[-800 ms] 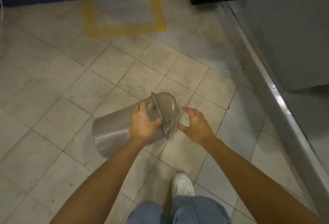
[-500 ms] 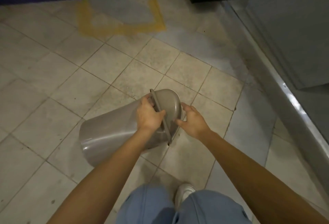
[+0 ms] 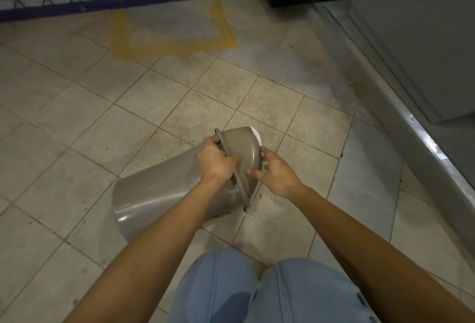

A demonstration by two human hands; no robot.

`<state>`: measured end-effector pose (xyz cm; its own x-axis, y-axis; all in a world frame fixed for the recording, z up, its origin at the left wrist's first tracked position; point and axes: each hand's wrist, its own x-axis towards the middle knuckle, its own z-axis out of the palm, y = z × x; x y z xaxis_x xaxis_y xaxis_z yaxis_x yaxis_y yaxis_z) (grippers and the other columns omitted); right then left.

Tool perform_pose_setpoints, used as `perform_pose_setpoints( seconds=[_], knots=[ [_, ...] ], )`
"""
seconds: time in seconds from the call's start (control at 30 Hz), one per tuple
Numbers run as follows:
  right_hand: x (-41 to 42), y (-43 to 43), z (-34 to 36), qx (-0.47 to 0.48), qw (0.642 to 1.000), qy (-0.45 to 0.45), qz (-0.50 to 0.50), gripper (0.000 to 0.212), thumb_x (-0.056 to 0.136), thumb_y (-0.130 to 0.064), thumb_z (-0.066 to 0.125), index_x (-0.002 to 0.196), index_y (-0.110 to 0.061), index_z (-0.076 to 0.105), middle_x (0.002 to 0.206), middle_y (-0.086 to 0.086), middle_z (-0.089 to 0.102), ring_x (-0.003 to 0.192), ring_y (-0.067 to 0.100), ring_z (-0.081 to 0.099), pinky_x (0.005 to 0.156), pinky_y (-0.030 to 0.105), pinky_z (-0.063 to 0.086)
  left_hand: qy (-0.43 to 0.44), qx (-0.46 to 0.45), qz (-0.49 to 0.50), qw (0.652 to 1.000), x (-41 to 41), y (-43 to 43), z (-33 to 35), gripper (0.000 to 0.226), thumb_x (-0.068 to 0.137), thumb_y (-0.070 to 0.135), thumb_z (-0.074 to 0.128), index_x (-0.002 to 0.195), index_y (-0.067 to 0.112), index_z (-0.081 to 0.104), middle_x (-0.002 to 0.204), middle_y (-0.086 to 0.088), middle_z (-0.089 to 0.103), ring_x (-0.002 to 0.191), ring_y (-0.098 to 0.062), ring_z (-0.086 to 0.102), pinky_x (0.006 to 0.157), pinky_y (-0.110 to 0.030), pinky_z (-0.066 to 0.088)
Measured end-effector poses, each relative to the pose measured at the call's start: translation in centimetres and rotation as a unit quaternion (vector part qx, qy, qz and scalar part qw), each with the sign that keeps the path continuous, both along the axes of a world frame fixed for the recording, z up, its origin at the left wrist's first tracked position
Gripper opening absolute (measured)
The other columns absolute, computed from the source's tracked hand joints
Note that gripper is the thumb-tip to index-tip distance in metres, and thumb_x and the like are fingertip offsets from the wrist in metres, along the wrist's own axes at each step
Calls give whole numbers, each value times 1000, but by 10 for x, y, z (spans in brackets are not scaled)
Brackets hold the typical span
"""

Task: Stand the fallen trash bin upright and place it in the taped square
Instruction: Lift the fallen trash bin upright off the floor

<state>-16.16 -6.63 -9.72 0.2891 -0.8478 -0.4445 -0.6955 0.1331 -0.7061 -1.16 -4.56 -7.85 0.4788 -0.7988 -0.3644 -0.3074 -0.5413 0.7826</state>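
Right hand (image 3: 276, 175), apart 0.8 s ago, now closed on domed lid beside left hand (image 3: 214, 159) gripping rim — grey plastic trash bin (image 3: 164, 194) still on its side, well short of yellow taped square (image 3: 171, 47) — lift can begin.

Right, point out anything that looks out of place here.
The grey plastic trash bin lies on its side on the tiled floor, well short of the yellow taped square by the fence. Both hands, left and right, grip its lidded end. No spill shows.
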Motion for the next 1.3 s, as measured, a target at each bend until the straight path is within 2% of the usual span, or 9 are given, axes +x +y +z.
perform_pose_setpoints(
  seconds=[0.13, 0.23, 0.37, 0.5, 0.67, 0.83, 1.03, 1.17, 1.3],
  knots=[
    [-5, 3, -2, 70, 994, -80, -15, 95, 71, -35, 77, 146, -25, 19, 141, 2, 43, 127, 25, 45, 94, 30, 41, 30, -11, 6, 999, 6, 0, 2, 56, 70, 10, 73, 120, 14, 47, 81, -6, 62, 79, -24, 66, 77, -41, 56],
    [-11, 11, -6, 130, 987, -99, 2, 116, 59, -38, 84, 147, -27, 10, 147, 1, 35, 134, 28, 37, 102, 35, 38, 51, -13, 16, 999, 14, -1, 7, 56, 71, 10, 73, 121, 14, 47, 85, -8, 62, 83, -26, 66, 78, -45, 57],
    [-13, 20, -17, 130, 988, -85, 17, 116, 59, -28, 86, 147, -24, 11, 147, 3, 32, 137, 27, 29, 104, 33, 31, 70, -24, 48, 996, 30, -2, 18, 55, 72, 9, 72, 122, 12, 50, 78, -4, 60, 75, -24, 65, 75, -43, 58],
    [-10, 21, -26, 139, 989, -39, -19, 99, 70, -24, 80, 145, -9, 17, 149, 12, 33, 131, 22, 34, 98, 25, 32, 104, -41, 64, 992, 44, 1, 31, 50, 74, 6, 72, 119, 12, 51, 76, -3, 59, 61, -15, 59, 58, -30, 55],
    [1, 22, -32, 184, 982, 22, -24, 85, 82, -43, 63, 145, -8, 18, 149, 12, 35, 132, 27, 39, 101, 32, 37, 143, -64, 78, 985, 56, 6, 50, 51, 73, 5, 71, 119, 15, 51, 81, -3, 62, 69, -14, 63, 55, -23, 55],
    [14, 26, -29, 209, 974, -47, -78, 26, 87, -29, 57, 108, -14, 56, 105, 8, 58, 91, 18, 55, 80, 32, 49, 166, -75, 92, 979, 61, 12, 58, 53, 72, 5, 71, 120, 17, 50, 85, -3, 63, 72, -14, 64, 53, -20, 53],
    [19, 26, -14, 230, 962, -104, -106, 36, 82, -16, 64, 114, -3, 55, 95, 10, 60, 73, 12, 57, 65, 22, 51, 150, -83, 96, 980, 72, 15, 63, 49, 75, 10, 69, 121, 15, 53, 88, -2, 65, 71, -12, 62, 54, -20, 49],
    [18, 21, -1, 227, 964, -88, -109, 43, 77, -21, 70, 113, -5, 53, 98, 9, 61, 80, 14, 59, 70, 25, 54, 139, -79, 100, 982, 81, 16, 70, 46, 78, 14, 67, 122, 12, 56, 96, -5, 66, 70, -11, 59, 56, -21, 47],
    [15, 14, 20, 202, 971, -76, -99, 47, 72, -30, 75, 108, -7, 54, 105, 7, 60, 87, 13, 59, 64, 22, 51, 134, -89, 111, 981, 89, 18, 80, 40, 78, 14, 65, 117, 10, 60, 82, 0, 64, 64, -10, 56, 52, -18, 46]
  ],
)
